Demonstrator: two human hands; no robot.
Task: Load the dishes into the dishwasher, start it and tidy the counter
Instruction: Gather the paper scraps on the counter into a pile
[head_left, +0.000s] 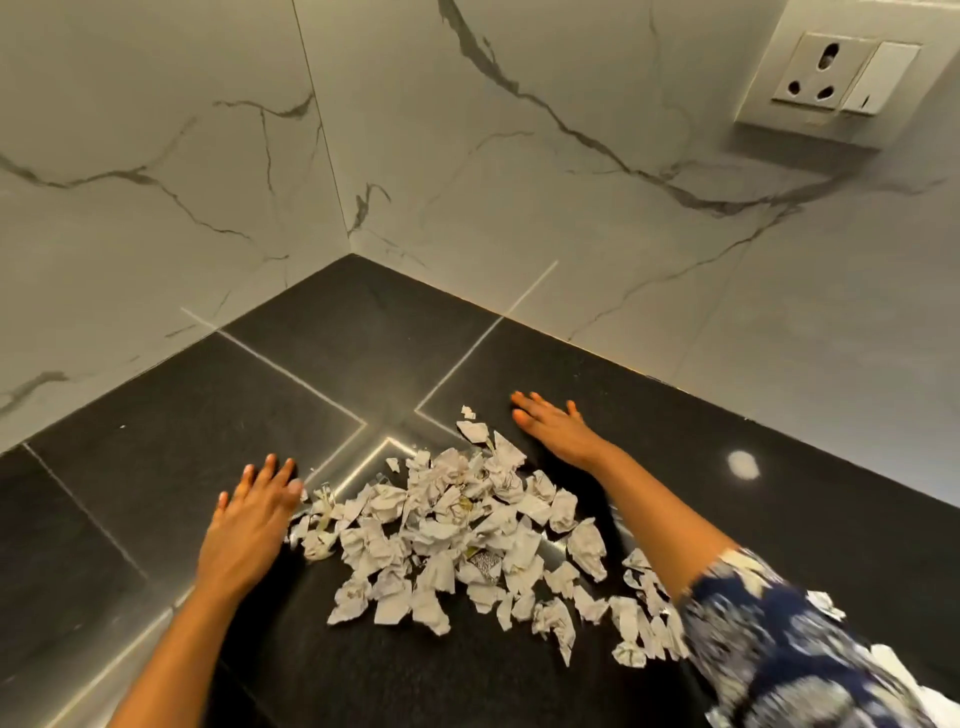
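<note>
Paper scraps (452, 530) lie on the counter (156, 415) between both hands.

Marble-veined wall tiles (467, 182), white wall socket (831, 78).

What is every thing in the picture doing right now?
left hand: open, flat on the counter, left of the paper.
right hand: open, flat on the counter, beyond the paper.
paper scraps: torn, crumpled, heaped loosely between the hands.
counter: dark, littered with scraps.
wall socket: nothing plugged in.

Left hand (248, 525) and right hand (551, 425) lie flat, fingers spread (palms down).
</note>
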